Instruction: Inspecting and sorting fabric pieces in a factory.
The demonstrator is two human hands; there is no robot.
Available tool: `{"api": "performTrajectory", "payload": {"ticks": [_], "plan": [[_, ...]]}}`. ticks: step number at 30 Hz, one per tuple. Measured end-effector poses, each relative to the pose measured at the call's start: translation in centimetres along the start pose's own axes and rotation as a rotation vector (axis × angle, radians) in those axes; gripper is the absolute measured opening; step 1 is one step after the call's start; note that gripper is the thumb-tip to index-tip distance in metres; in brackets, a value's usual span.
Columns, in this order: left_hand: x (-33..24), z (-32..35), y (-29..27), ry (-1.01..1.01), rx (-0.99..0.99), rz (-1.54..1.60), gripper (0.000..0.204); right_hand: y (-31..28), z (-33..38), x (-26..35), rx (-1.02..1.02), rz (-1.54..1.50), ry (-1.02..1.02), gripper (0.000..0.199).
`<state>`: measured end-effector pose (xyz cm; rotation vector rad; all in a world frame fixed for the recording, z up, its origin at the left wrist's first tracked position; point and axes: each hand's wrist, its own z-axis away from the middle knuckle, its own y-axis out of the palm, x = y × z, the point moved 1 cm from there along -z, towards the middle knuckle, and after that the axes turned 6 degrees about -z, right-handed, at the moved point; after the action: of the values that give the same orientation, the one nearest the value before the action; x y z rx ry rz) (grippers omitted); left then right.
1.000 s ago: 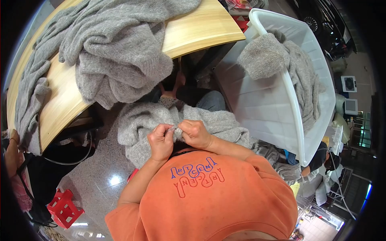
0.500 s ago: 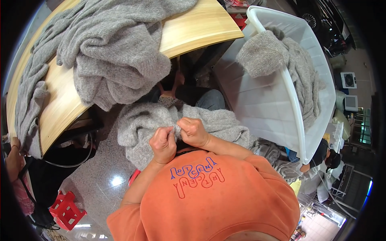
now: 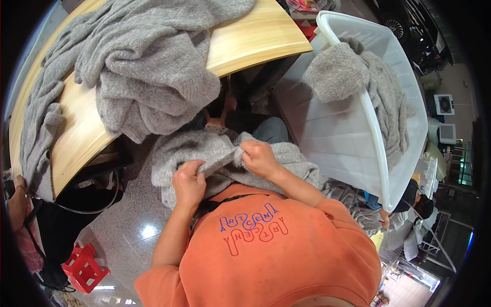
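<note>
Hands both closed on a grey knit garment (image 3: 220,158) bunched in the person's lap. Left hand (image 3: 188,180) pinches a fold of the fuzzy wool, fingers curled under the fabric. Right hand (image 3: 260,157) grips a raised ridge of the same knit just beside it, knuckles up; the two hands sit near each other with a hump of cloth between them. Garment is soft, thick, loosely crumpled, spilling past both hands to either side and over the knees.

Beyond the hands, a curved light wooden tabletop (image 3: 255,41) with smooth grain carries a big heap of grey knitwear (image 3: 148,71), same fuzzy texture, draped over its near edge and trailing off to the left. Right of the right hand, a white plastic bin (image 3: 332,133), rectangular with a rounded rim, stands tilted, and another grey knit piece (image 3: 353,77) hangs over its rim. Below and left of the left hand, a small red plastic stool (image 3: 82,267) on glossy speckled floor (image 3: 133,225).
</note>
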<state>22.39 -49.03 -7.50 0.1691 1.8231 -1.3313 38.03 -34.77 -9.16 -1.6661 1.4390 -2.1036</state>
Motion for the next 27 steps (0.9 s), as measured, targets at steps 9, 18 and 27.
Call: {"api": "performTrajectory", "payload": {"ticks": [9,18,27], "plan": [[-2.5,0.0,0.3,-0.311,0.240,0.555,0.008,1.0,-0.7,3.3,0.124,-0.493,-0.250,0.010],[-3.4,0.2,1.6,-0.371,0.398,0.707,0.003,1.1,-0.3,2.9,0.028,-0.522,-0.093,0.009],[-0.9,-0.3,1.8,-0.500,0.142,0.924,0.006,-3.7,2.1,-7.7,0.383,-0.158,0.002,0.028]]}}
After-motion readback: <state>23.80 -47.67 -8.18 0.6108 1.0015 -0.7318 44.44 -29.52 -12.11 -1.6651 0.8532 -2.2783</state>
